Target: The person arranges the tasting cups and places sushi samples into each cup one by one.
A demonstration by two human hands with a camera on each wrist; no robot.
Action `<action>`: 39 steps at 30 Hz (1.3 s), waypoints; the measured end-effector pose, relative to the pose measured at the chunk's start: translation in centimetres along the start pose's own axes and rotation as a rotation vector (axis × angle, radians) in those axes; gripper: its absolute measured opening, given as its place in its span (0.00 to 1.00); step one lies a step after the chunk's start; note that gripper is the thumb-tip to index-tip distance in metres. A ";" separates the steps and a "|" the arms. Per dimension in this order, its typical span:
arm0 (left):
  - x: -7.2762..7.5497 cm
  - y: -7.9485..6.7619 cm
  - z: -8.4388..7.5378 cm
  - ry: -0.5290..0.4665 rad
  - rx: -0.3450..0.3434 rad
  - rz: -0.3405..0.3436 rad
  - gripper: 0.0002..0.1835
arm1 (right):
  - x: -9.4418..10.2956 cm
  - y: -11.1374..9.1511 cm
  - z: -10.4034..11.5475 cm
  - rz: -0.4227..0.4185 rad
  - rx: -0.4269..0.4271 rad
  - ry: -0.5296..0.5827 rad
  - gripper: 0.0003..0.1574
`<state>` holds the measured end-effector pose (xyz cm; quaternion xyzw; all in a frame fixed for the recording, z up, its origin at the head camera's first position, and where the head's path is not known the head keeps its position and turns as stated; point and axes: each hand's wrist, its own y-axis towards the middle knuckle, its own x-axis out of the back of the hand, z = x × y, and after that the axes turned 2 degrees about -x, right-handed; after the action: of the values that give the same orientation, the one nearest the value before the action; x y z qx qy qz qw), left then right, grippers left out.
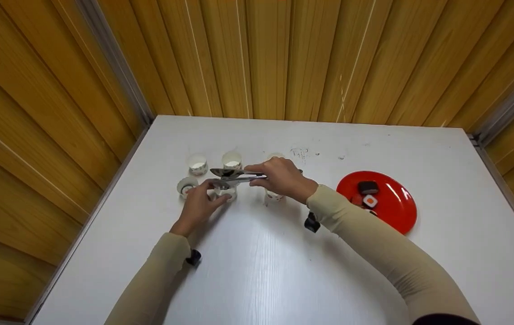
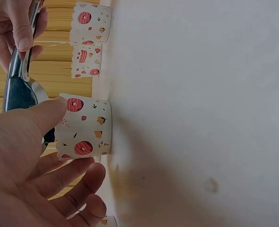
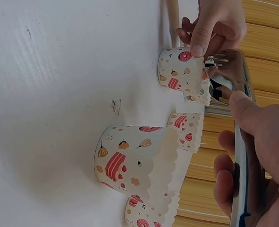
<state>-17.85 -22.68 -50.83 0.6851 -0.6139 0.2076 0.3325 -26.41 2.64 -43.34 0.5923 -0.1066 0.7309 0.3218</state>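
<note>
My left hand (image 1: 197, 205) holds a white paper baking cup (image 2: 86, 126) with printed sweets, thumb on one side and fingers on the other. My right hand (image 1: 284, 178) grips metal serving tongs (image 3: 242, 163) with a fork-like end and a spoon-like end. These tongs reach across to the left, their tips over the mouth of the held cup. Something small and dark shows near the tips in the right wrist view, too hidden to name. The cup's inside is mostly covered by the tongs and my left hand.
Several similar paper cups stand around, including one at the back left (image 1: 198, 165) and one below my right hand (image 1: 275, 197). The far-left cup (image 1: 182, 181) contains a small piece. A red plate (image 1: 399, 205) at right carries several toy-like sushi pieces (image 1: 369, 201).
</note>
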 end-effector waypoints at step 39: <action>0.1 0.3 -0.1 0.014 0.016 0.042 0.33 | 1.8 -2.4 -2.0 -0.003 -0.087 -0.058 0.25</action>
<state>-18.08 -22.72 -50.61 0.6734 -0.6241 0.2243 0.3267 -26.71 6.20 -42.73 0.5987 -0.1468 0.7076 0.3453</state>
